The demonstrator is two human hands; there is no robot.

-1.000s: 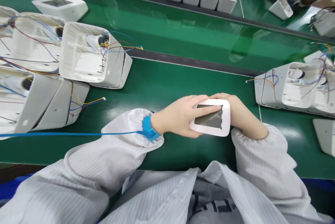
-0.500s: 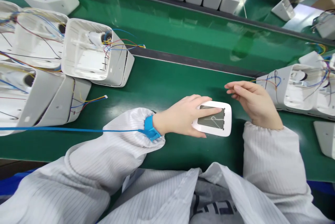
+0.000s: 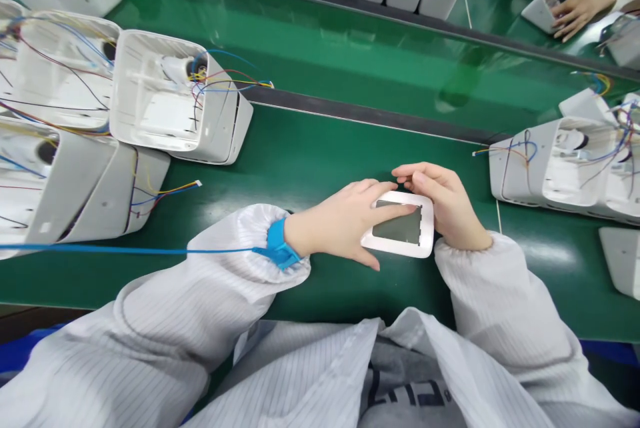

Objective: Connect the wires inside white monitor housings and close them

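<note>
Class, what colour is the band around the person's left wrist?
Bright blue: the wristband shows best in the head view, against the white sleeve.

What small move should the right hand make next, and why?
I'd probably settle the right hand lightly on the right edge of the white panel to steady it. The left hand lies over the opposite side, fingers spread, with one finger across the dark screen. The right hand is close by that edge; whether it touches, I can't tell.
</note>
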